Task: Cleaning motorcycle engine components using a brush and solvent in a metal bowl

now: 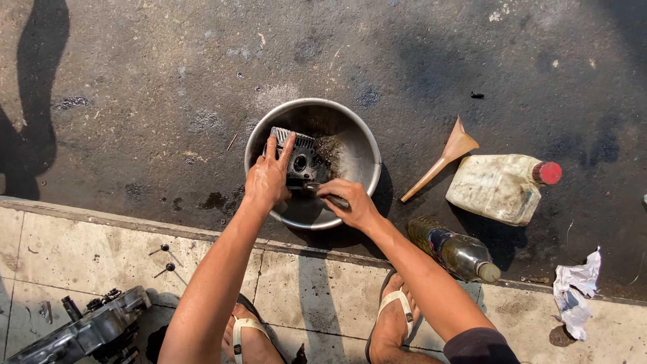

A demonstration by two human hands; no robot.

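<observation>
A round metal basin (361, 149) sits on the dark, oil-stained ground. Inside it lies a grey finned engine part (300, 158). My left hand (268, 178) rests on that part, fingers spread over its fins and gripping it. My right hand (349, 202) is closed on a thin dark tool (322, 193), whose tip touches the engine part at the basin's near side. Dirty liquid and grit coat the basin's inner wall.
An orange funnel (446, 156) lies right of the basin, beside a dirty white jug with a red cap (502, 186) and a lying bottle of yellowish liquid (457, 250). Crumpled paper (576, 293) sits far right. Another engine casing (87, 329) and loose bolts rest on the concrete step.
</observation>
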